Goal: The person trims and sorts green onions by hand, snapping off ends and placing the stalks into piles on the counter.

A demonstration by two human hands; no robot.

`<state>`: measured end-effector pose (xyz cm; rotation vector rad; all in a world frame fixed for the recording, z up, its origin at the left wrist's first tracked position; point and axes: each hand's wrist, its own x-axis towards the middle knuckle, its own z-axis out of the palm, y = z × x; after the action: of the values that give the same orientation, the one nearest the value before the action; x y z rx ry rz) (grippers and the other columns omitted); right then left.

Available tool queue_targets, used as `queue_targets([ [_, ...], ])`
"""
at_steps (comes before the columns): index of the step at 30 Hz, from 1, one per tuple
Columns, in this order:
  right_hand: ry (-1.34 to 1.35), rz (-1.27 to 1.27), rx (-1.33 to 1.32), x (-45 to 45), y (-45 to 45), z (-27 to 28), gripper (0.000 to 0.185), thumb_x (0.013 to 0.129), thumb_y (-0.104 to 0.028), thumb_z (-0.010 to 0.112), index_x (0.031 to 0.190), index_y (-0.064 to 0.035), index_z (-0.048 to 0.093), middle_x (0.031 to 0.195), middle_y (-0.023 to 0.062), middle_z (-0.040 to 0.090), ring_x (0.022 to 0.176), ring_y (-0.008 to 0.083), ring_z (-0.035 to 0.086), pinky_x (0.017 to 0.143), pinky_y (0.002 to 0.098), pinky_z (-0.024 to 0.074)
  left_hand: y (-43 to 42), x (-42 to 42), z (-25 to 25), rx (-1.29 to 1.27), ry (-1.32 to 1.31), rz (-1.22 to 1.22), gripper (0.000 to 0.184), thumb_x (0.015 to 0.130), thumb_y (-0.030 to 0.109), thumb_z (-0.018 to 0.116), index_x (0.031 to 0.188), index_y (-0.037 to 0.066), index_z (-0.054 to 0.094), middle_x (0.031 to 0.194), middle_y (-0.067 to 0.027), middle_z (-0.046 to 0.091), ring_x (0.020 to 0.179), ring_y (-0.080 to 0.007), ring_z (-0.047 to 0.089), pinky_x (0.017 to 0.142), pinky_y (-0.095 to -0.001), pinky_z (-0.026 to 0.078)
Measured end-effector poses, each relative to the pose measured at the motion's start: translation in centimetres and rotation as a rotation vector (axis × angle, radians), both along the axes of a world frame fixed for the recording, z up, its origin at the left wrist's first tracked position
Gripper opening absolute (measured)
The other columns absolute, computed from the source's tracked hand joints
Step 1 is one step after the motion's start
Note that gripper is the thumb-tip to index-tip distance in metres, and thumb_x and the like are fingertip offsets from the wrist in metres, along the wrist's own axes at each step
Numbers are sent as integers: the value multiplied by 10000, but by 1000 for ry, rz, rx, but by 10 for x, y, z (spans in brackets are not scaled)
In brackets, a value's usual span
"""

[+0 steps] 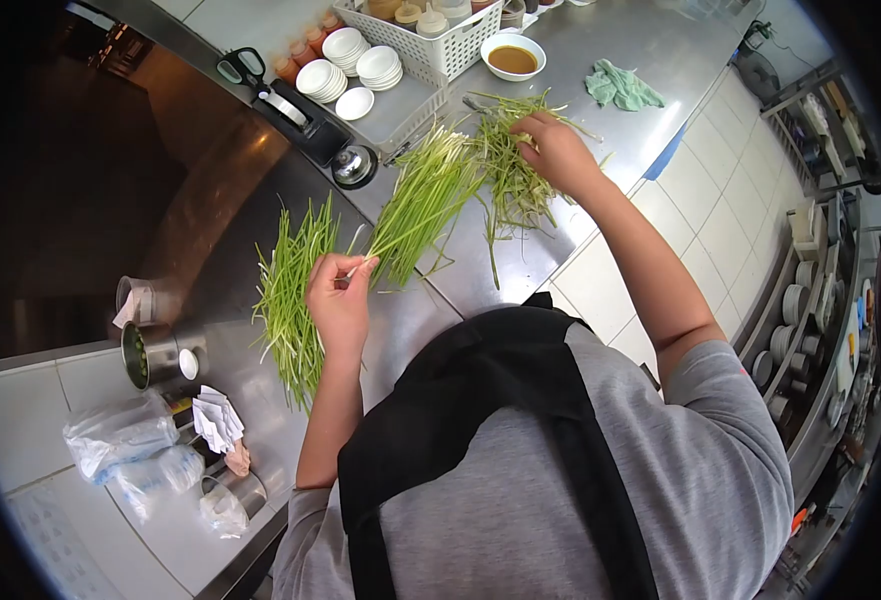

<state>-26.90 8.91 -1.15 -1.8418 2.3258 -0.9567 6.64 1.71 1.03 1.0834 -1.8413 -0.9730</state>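
Note:
My left hand [340, 305] is closed in a pinch on the pale end of a chive stalk [372, 255]. Just left of it lies a pile of long green chives [295, 300] on the steel counter. Between my hands is a second bundle of chives [425, 195], its white ends pointing away from me. My right hand [560, 158] hovers over a tangled heap of limp trimmings [520, 195], thumb and fingers apart; I see nothing held in it.
Beyond the bundles stand a call bell [354, 165], a black tape dispenser [300, 120], stacked white dishes [345, 50], a white basket [440, 50] of bottles and a bowl of brown sauce [512, 58]. A green cloth [622, 86] lies right, a metal pot [150, 355] left.

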Motion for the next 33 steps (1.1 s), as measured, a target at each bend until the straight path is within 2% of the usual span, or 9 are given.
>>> queue_targets([
  [12,354,273,-240,49,-37,16,282,761,-99,652,1025,-195,672,736,-7,567,675,145,549,614,305,389,0,3,-5,-6,-13,-13,146,735,14,739,746,19,594,718,-9,540,593,-72,458,520,-218,362],
  [15,-392,235,-259,56,-40,18,187,821,-101,612,989,-144,682,747,-25,577,653,75,508,576,253,375,1,3,-5,-10,-24,-12,153,737,14,738,737,19,585,713,-9,537,595,-72,459,521,-219,363],
  [17,-1299,1,-133,54,-40,31,152,874,-118,559,946,-72,683,786,-40,592,658,36,470,566,210,375,1,3,-5,12,-16,-3,157,744,12,735,731,18,579,714,-1,537,598,-60,454,526,-211,365],
  [18,-1322,-45,-153,47,-39,29,173,895,-138,549,916,-21,675,833,-53,608,661,33,474,590,195,393,1,4,-6,14,-16,-3,157,744,12,735,731,18,579,714,-1,537,598,-60,454,526,-211,365],
  [22,-812,-63,-57,23,-23,16,139,862,-137,572,879,-84,700,788,-13,620,712,75,532,623,249,418,-1,4,-6,126,49,-4,147,776,21,724,761,23,578,718,17,557,611,-37,457,553,-191,375],
  [24,336,-116,98,22,-11,9,122,859,-127,574,880,-87,687,900,14,637,869,173,581,718,362,444,-1,4,-6,160,76,-12,141,788,24,719,775,28,578,718,23,563,618,-30,462,564,-186,380],
  [29,81,-50,3,35,2,-1,153,870,-166,567,988,-113,649,1114,49,591,1017,229,552,808,460,413,-7,4,-7,303,212,-50,123,816,26,696,806,57,577,723,19,583,641,-19,485,593,-174,383],
  [31,-688,111,-35,52,2,6,174,864,-143,583,1017,-87,644,1054,62,613,991,250,561,843,429,437,-7,4,-5,346,228,-53,121,820,30,693,812,58,576,726,16,586,641,-21,485,594,-174,384],
  [33,-403,206,-30,64,4,8,173,878,-143,570,1023,-77,639,1043,65,616,976,253,565,843,409,442,-8,4,-5,387,241,-48,119,823,34,690,818,59,574,728,14,589,642,-22,485,596,-174,385],
])
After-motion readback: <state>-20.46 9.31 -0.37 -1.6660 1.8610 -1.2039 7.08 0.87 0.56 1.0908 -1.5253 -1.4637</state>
